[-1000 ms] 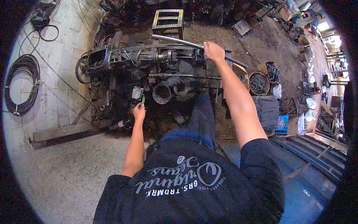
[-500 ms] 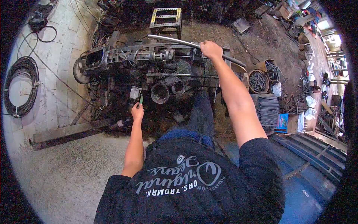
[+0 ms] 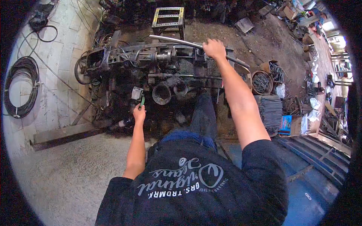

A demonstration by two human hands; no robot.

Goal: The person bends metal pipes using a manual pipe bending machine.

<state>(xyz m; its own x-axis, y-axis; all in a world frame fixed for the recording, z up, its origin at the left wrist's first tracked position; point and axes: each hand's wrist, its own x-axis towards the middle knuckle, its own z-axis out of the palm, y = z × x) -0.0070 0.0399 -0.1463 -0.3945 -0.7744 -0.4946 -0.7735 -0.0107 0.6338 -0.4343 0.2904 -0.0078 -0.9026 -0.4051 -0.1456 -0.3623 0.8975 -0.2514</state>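
Note:
My left hand (image 3: 139,113) is closed around a narrow green handle (image 3: 142,101), thumb along its side. Just beyond that handle, a small pale box (image 3: 137,93) sits at the machine's near side. My right hand (image 3: 214,49) rests over a long metal bar (image 3: 175,40), its fingers curled loosely on top and their tips partly hidden. That bar slants across the far side of a dark, greasy machine (image 3: 128,56) with a shaft and a cylindrical metal head (image 3: 164,56). Below the shaft, two round containers (image 3: 161,93) stand side by side in front of my legs.
A perforated metal stand (image 3: 168,25) is behind the machine. To the right are a basket of metal pieces (image 3: 261,82), a stack of rods (image 3: 270,111) and a blue box (image 3: 285,123). Coiled cable (image 3: 22,86) lies on the left floor, near a long beam (image 3: 68,132).
My right hand's fingers have loosened and lifted a little on the bar. The cylindrical head on the machine looks different, as if turned or shifted. My left hand keeps its grip.

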